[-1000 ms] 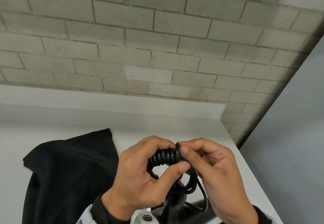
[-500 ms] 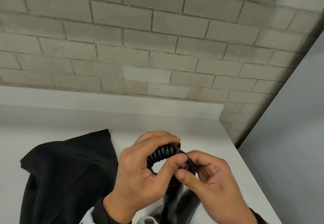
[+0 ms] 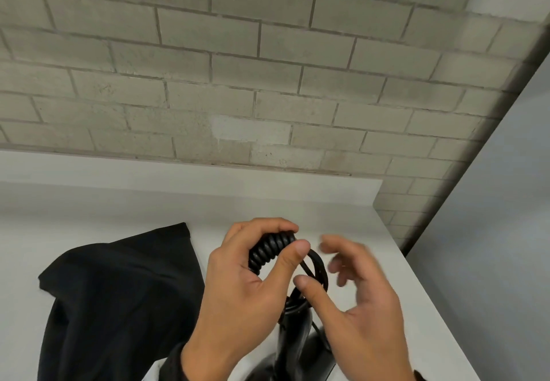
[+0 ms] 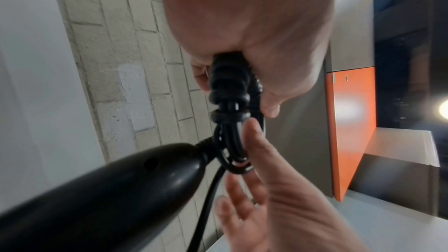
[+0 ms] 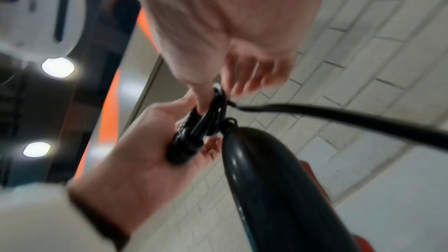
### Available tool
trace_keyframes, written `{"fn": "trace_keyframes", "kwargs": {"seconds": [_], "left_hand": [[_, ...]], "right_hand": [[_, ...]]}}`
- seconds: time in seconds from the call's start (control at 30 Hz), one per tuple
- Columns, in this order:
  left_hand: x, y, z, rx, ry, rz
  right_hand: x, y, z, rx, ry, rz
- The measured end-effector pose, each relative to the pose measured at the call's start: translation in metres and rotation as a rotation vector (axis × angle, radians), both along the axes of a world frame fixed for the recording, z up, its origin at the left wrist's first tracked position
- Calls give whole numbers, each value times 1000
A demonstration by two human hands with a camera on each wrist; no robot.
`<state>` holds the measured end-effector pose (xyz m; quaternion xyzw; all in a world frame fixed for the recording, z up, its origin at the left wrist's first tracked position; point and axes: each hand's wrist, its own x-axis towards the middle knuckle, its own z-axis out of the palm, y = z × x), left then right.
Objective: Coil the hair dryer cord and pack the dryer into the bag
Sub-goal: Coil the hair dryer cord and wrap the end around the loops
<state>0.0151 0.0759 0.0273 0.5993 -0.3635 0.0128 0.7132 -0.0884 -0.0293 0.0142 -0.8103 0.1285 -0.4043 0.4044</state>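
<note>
My left hand [image 3: 293, 239] grips the black spiral cord [image 3: 269, 251], bunched into a tight coil between thumb and fingers. Thin cord loops [image 3: 320, 264] hang from the coil down to the black hair dryer's handle [image 3: 294, 330], which stands below my hands. My right hand [image 3: 324, 264] has its fingers spread and blurred, and only its thumb touches the loops. In the left wrist view the coil [image 4: 227, 83] sits in my left palm above the dryer handle [image 4: 121, 189]. A straight run of cord [image 5: 339, 116] trails away in the right wrist view. The black cloth bag [image 3: 119, 291] lies on the table, left of my hands.
The white table [image 3: 89, 211] ends at a raised back ledge under a grey brick wall [image 3: 268, 68]. Its right edge runs diagonally beside a grey panel [image 3: 491, 231]. An orange panel [image 4: 351, 122] shows in the wrist views.
My right hand has let go of its pinch on the cord loop and spread its fingers, drawing slightly right. My left hand keeps its grip on the coil.
</note>
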Motion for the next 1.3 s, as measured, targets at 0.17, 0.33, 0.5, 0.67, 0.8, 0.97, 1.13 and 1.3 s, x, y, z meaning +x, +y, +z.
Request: {"fn": "trace_keyframes", "kwargs": {"seconds": [0.17, 0.33, 0.5, 0.67, 0.8, 0.97, 1.13, 1.3], "left_hand": [[-4, -3, 1, -13, 64, 113], [-5, -6, -1, -20, 37, 172], [-8, -5, -2, -21, -40, 204], [-5, -4, -2, 27, -178, 248], [-1, -5, -2, 40, -213, 226], [-2, -5, -2, 66, -301, 224], [3, -4, -1, 65, -304, 265], [6, -4, -4, 53, -298, 258]], "right_hand": [[8, 23, -7, -424, -148, -355], [11, 37, 1, -421, 64, -362], [17, 50, 4, -352, 309, -340], [12, 36, 17, -83, 342, -139], [4, 16, 37, 115, 389, 49], [-2, 0, 52, 228, 435, 205], [-4, 8, 42, 157, 291, 128], [-2, 17, 31, 159, 246, 30]]}}
